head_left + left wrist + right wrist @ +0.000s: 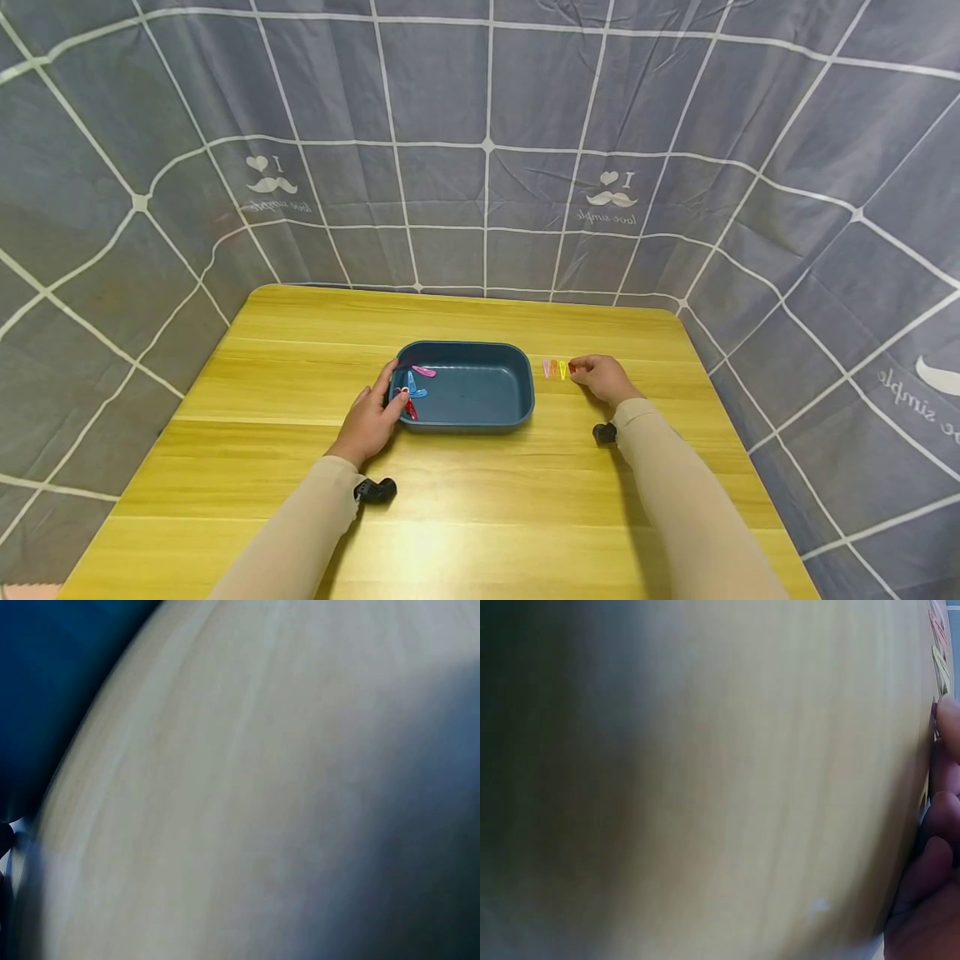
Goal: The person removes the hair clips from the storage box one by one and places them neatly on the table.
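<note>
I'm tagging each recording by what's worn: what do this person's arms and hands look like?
The left sleeve and right sleeve are long, plain and beige. A small, rounded black device sits at each wrist: left device, right device. Left grip and right grip wear no gloves. No cable shows.

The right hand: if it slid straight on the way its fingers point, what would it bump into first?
Likely the yellow clip, just beyond the red clip at the fingertips of the right hand, though exact height is hard to judge.
</note>
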`<state>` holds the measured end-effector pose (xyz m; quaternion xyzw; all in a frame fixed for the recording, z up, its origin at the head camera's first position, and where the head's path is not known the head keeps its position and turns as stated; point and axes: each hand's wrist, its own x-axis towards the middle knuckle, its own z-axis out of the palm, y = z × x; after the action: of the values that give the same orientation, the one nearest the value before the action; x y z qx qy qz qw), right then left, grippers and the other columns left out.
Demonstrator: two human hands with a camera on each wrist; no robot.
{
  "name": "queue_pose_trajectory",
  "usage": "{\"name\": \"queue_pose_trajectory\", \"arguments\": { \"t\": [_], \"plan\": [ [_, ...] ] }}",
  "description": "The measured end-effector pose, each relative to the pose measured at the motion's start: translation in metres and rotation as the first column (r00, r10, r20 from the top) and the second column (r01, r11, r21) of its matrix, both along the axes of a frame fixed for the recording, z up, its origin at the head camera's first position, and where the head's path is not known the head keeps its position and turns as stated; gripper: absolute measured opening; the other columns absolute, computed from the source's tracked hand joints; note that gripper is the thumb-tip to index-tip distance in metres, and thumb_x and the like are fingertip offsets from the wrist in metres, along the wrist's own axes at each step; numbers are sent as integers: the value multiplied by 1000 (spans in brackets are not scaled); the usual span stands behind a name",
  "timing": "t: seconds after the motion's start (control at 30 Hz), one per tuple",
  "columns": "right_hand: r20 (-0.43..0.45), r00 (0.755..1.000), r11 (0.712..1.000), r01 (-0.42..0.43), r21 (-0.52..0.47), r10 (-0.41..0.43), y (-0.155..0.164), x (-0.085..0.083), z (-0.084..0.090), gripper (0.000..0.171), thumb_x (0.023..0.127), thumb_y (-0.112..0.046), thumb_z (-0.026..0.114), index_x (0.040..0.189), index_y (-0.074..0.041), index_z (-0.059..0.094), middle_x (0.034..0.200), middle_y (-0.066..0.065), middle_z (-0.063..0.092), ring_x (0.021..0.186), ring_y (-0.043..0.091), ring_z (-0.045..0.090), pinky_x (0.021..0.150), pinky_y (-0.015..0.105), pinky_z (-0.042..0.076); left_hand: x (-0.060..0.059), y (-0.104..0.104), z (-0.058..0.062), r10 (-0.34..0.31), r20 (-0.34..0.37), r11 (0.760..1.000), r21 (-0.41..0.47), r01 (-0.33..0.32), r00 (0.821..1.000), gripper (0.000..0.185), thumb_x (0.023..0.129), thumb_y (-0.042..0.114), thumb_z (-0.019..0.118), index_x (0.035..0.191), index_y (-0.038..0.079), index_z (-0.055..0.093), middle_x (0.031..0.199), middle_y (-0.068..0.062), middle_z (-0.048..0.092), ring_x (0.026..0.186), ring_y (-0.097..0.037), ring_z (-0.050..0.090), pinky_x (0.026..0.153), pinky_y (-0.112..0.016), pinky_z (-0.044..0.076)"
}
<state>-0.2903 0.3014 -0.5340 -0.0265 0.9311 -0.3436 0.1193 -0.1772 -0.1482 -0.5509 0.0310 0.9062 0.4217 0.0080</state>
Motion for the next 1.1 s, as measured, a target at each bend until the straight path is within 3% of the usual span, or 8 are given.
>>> {"name": "queue_pose_trajectory", "arguments": {
  "t": [0.43, 1.1],
  "plan": [
    [53, 998, 999, 16, -28, -15, 1, 1, 0, 43, 103, -19, 67, 143, -4, 65, 139, 21, 68, 134, 41, 59, 115, 56, 47, 1, 0, 0, 0, 0, 1000, -1, 0, 1000, 68, 111, 49, 46, 170, 32, 17, 163, -19, 45, 149, -47, 44, 134, -59, 10],
    [56, 998, 999, 39, -20, -38, -2, 0, 1, 42, 101, -20, 69, 140, -5, 68, 134, 19, 70, 132, 39, 60, 115, 56, 47, 1, -1, 0, -12, 8, 1000, 11, 12, 1000, 69, 111, 49, 46, 171, 33, 15, 164, -20, 44, 149, -48, 44, 134, -60, 9]
  ]
}}
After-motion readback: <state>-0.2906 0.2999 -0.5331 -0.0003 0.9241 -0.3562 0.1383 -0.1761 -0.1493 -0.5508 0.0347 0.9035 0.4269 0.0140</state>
